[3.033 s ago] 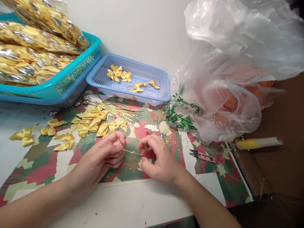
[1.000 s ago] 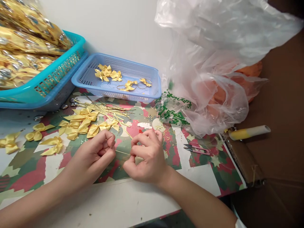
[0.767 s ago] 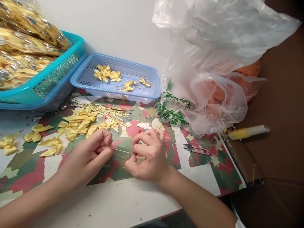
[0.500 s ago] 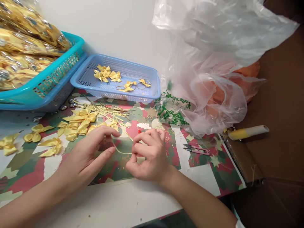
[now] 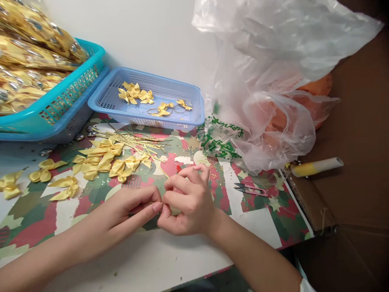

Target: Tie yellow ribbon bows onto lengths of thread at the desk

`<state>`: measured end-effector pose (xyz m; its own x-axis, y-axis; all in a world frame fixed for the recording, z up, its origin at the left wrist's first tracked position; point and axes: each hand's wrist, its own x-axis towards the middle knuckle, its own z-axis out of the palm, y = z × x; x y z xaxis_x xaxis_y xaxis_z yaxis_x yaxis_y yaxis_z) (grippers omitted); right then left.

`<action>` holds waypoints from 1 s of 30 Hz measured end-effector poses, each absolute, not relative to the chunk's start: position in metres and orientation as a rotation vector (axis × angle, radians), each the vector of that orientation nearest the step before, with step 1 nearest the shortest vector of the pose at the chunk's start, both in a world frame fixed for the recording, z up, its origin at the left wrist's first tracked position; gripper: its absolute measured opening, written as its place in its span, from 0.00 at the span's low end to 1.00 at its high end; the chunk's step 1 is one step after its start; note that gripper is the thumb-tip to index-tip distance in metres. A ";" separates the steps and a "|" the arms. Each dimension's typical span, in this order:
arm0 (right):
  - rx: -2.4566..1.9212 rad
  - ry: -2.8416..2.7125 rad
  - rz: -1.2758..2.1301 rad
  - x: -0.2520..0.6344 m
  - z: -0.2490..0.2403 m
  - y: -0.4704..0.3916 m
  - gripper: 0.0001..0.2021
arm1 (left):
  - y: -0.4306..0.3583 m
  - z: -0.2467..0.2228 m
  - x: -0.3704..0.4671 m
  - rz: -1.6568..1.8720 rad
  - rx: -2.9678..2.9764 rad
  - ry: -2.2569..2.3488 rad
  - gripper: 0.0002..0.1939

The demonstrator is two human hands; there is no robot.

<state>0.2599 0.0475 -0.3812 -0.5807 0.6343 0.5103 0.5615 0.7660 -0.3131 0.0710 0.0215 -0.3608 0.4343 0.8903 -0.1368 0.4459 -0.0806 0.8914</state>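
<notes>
Both hands meet above the front of the table. My left hand (image 5: 138, 209) pinches a thin gold cord (image 5: 162, 202) between thumb and forefinger. My right hand (image 5: 188, 200) is closed on the same cord, its fingertips almost touching the left ones. Only a tiny bit of the cord shows between them; the rest is hidden by my fingers. Behind my left hand lie several yellow ribbon bows (image 5: 97, 160). Past them is a loose bundle of gold cords (image 5: 133, 140), fanned out over the patterned sheet.
A blue basket (image 5: 146, 119) with a few bows and looped cords stands at the back. To its left, a turquoise basket (image 5: 60, 105) holds bagged gold items. Pink thread snips (image 5: 251, 189) lie at the right, near a crumpled plastic bag (image 5: 252, 117) and a yellow-white tube (image 5: 317, 167).
My left hand has moved right and its thumb and forefinger have closed on the cord beside my right hand. Earlier they were apart, with the cord curving between the hands.
</notes>
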 end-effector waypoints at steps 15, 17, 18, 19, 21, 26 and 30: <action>-0.918 -2.335 0.192 0.261 -0.380 0.046 0.05 | 0.020 -0.364 0.073 0.481 1.607 1.098 0.20; -0.930 -2.347 0.193 0.261 -0.380 0.046 0.05 | 0.020 -0.363 0.073 0.476 1.604 1.099 0.20; -0.936 -2.360 0.190 0.261 -0.380 0.046 0.05 | 0.020 -0.363 0.073 0.478 1.604 1.100 0.20; -0.938 -2.373 0.186 0.261 -0.381 0.046 0.04 | 0.020 -0.363 0.074 0.480 1.604 1.102 0.20; -0.935 -2.391 0.175 0.261 -0.381 0.046 0.04 | 0.020 -0.362 0.074 0.482 1.604 1.103 0.20; -0.944 -2.393 0.189 0.260 -0.380 0.045 0.05 | 0.019 -0.365 0.074 0.483 1.599 1.096 0.20; -0.944 -2.340 0.229 0.260 -0.379 0.045 0.05 | 0.018 -0.365 0.073 0.491 1.613 1.095 0.20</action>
